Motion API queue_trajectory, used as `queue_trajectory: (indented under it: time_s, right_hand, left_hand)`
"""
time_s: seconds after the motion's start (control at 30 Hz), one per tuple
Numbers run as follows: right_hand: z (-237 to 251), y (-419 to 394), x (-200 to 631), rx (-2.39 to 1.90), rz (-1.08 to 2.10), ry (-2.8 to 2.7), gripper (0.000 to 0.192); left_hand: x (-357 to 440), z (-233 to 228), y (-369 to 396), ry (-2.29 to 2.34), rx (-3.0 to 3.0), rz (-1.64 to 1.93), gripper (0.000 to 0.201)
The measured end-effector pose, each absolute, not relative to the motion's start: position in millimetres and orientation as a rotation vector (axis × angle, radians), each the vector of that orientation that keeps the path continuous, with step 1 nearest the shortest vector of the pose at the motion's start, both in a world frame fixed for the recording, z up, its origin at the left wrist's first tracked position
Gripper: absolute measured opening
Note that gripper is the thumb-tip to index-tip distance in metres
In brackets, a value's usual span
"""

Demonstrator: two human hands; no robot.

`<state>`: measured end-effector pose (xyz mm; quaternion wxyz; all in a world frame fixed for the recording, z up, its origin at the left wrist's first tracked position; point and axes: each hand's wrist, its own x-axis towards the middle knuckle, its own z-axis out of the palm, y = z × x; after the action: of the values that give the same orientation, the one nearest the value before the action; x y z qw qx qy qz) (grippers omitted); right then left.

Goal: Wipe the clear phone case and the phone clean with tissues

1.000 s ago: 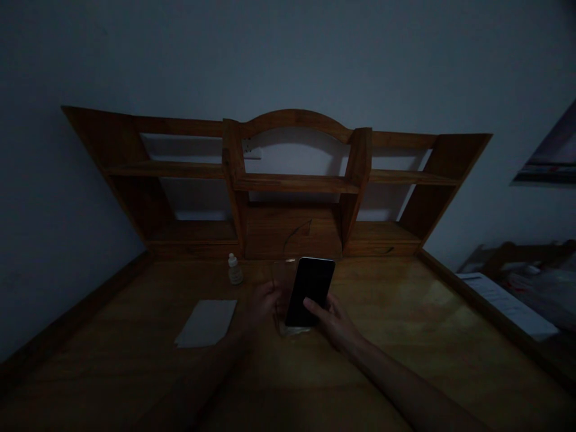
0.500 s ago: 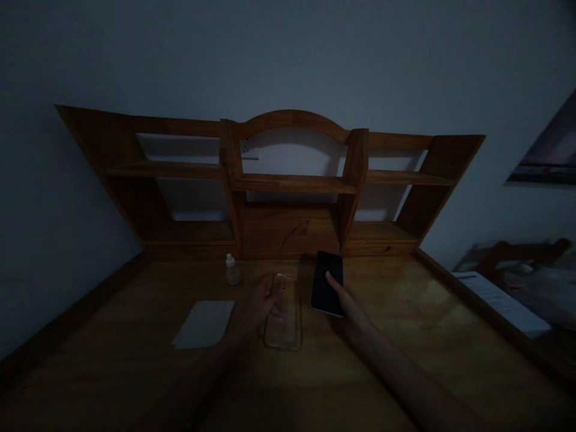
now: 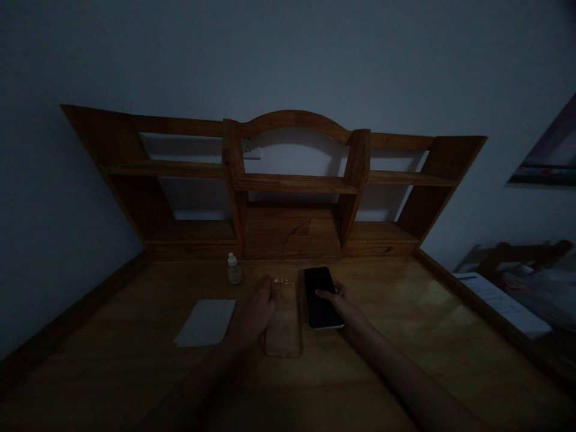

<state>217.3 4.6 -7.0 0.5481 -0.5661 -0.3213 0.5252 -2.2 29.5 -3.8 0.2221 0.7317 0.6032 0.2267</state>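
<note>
My right hand [image 3: 344, 306] grips a dark smartphone [image 3: 321, 297] by its right side, the thumb lying across the black screen. Just left of the phone is a clear phone case [image 3: 284, 327], with camera cut-outs at its far end. My left hand [image 3: 261, 309] is closed on the case's left edge; its fingertips are partly hidden in the dim light. Phone and case are side by side, a narrow gap between them.
A small white-capped bottle [image 3: 234, 271] stands behind my left hand. White sheets or cloths [image 3: 206, 323] lie to the left on the wooden desk [image 3: 387, 372]. A wooden shelf unit [image 3: 297, 183] rises along the back. Papers [image 3: 501, 303] lie beyond the desk's right edge.
The phone in my right hand has come nearer to me and slightly left, closer to the case. My left fingers have drawn back from over the case to its left edge.
</note>
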Motion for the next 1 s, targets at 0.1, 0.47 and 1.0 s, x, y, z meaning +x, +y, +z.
queue_trajectory:
  time_s: [0.1,0.47,1.0]
  right_hand:
    - [-11,7,219,-1.392,1.207,-0.818,0.041]
    - [-17,-3,220,-1.434,1.114,-1.071,0.070]
    - [1,-14,230,-1.569,0.845,-1.670,0.067]
  left_hand:
    - [-3,-5,25,1.782,2.218,0.503,0.055]
    - [-10,-7,23,1.794,2.386,0.173,0.070]
    - [-9,-6,29,1.759,2.325,0.252,0.058]
